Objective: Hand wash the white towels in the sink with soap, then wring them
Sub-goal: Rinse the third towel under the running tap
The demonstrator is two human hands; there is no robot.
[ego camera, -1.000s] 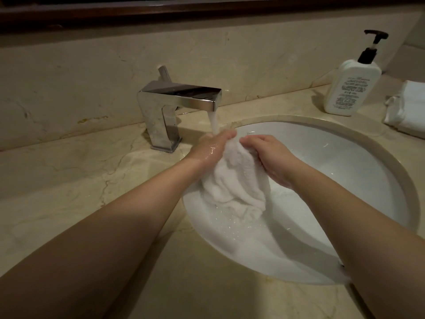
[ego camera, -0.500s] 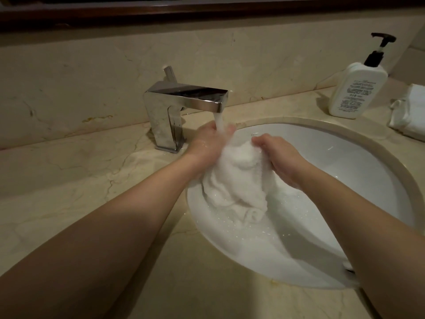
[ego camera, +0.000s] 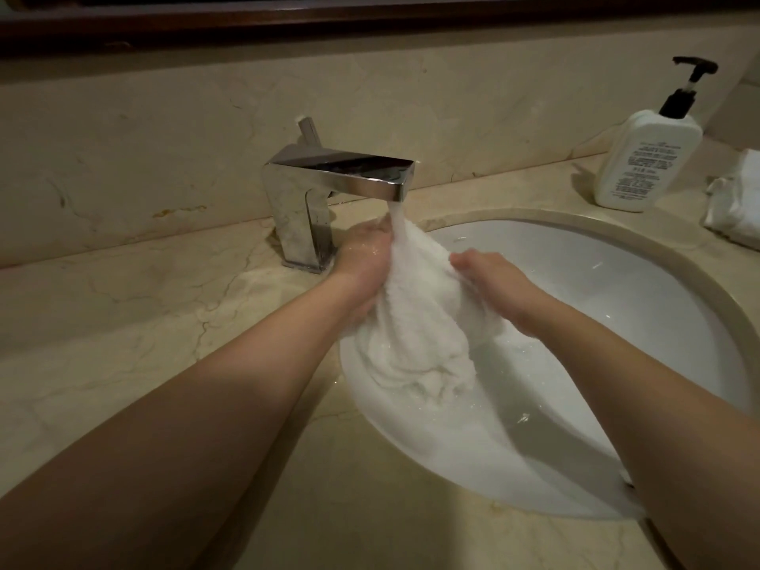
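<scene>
A wet white towel (ego camera: 415, 322) hangs bunched over the left part of the white sink (ego camera: 617, 290), right under the running water from the chrome faucet (ego camera: 329, 187). My left hand (ego camera: 364, 261) grips the towel's upper left side close to the stream. My right hand (ego camera: 493, 285) grips its right side, fingers curled into the cloth. The towel's lower end dips toward the water in the basin. A white soap pump bottle (ego camera: 649, 158) stands on the counter at the back right.
Another folded white towel (ego camera: 736, 199) lies at the counter's right edge beside the bottle. The beige marble counter (ego camera: 144, 322) runs left of the sink, with a marble backsplash and a dark mirror frame behind.
Both hands have kept hold of the towel and lifted it closer to the faucet, so the stream now falls on its top. The towel hangs longer between them.
</scene>
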